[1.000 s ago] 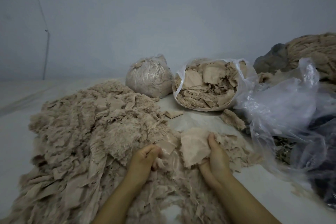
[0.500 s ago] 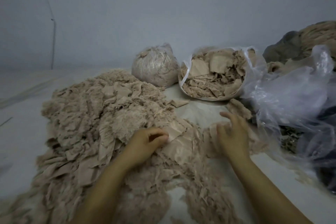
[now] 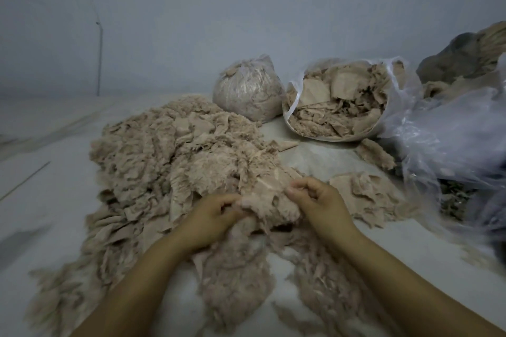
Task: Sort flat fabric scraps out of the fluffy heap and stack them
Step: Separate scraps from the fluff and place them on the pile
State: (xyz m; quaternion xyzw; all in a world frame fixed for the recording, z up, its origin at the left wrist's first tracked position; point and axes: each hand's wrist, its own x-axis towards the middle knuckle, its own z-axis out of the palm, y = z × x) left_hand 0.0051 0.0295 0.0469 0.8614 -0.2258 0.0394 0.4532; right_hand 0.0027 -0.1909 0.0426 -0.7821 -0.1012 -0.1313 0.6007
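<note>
Since the frame half a second earlier, the right hand [image 3: 319, 201] has come in from the small stack of flat beige fabric scraps [image 3: 364, 189] on the right to the middle of the heap, and the left hand [image 3: 210, 217] has slid slightly toward it, so the 2 hands now work close together.

There are 2 hands, 1 large heap of fluffy beige fabric shreds [image 3: 175, 161], 1 small stack of flat scraps just right of it, 1 tied clear plastic bag of shreds [image 3: 247, 94], 1 open clear plastic bag full of flat beige pieces [image 3: 339, 105], and 1 loose crumpled sheet of clear plastic [image 3: 449, 134] at the right.

Both hands have their fingers curled. The left hand grips a fluffy beige clump [image 3: 269, 202] at the heap's near edge; the right hand's fingertips pinch the same clump from the other side. A single flat beige scrap [image 3: 284, 145] lies on the pale floor [image 3: 54, 200] between heap and open bag.
</note>
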